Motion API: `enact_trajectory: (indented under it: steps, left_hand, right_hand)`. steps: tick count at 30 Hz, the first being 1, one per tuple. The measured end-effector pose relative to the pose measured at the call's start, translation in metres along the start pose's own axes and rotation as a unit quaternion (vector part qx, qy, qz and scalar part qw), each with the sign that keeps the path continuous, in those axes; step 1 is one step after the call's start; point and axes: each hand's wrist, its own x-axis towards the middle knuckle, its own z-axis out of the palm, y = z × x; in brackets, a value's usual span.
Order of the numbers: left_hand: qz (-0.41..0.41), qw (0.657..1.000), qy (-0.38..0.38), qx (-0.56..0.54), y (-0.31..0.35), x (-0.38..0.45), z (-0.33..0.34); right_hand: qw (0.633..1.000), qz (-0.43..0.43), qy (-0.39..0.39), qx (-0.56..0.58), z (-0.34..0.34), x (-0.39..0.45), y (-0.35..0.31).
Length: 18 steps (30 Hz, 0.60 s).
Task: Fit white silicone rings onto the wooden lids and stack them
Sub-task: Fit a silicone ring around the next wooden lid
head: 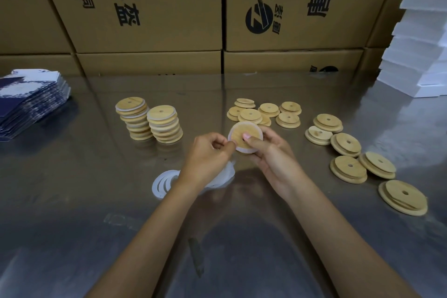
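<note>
Here, above the shiny metal table [84, 201], both hands meet around a single wooden lid [242, 134] with a white ring [244, 150] showing around its edge. The right hand [271, 152] cradles the lid from beneath and from the right, its thumb curled over the top face, so it is grasping the lid. The left hand [208, 152] sits at the lid's left edge with its fingertips pinched together on the ring there. Directly below the held lid, partly hidden under the left wrist, a loose heap of white rings [164, 182] lies flat on the table. To the left of the held lid stand two stacks of finished lids [150, 122], side by side and touching, with white edges visible between the wooden layers. Just behind the held lid is a cluster of bare lids [264, 112], some overlapping, and more bare lids [348, 150] trail away to its right and towards the near right. Far left of the held lid lies a pile of blue and white printed cartons [31, 101]; far right rises a stack of white boxes [420, 46]. Behind everything runs a wall of brown cardboard boxes [150, 7] with dark printed characters
</note>
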Motion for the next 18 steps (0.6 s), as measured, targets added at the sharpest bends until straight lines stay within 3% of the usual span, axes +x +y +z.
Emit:
enact_trajectory:
  steps: [7, 10, 18]
  left_hand:
    - [0.061, 0.992, 0.050, 0.102, 0.000, -0.002, -0.001]
    - [0.095, 0.985, 0.039, 0.138, -0.001, -0.004, 0.000]
    - [0.098, 0.978, -0.024, 0.183, -0.006, 0.002, -0.008]
  right_hand:
    - [0.995, 0.023, 0.011, -0.099, -0.001, 0.000, -0.002]
    - [0.989, 0.036, -0.001, -0.145, 0.000, -0.002, 0.000]
    - [0.992, 0.049, -0.037, -0.110, -0.007, -0.002, -0.002]
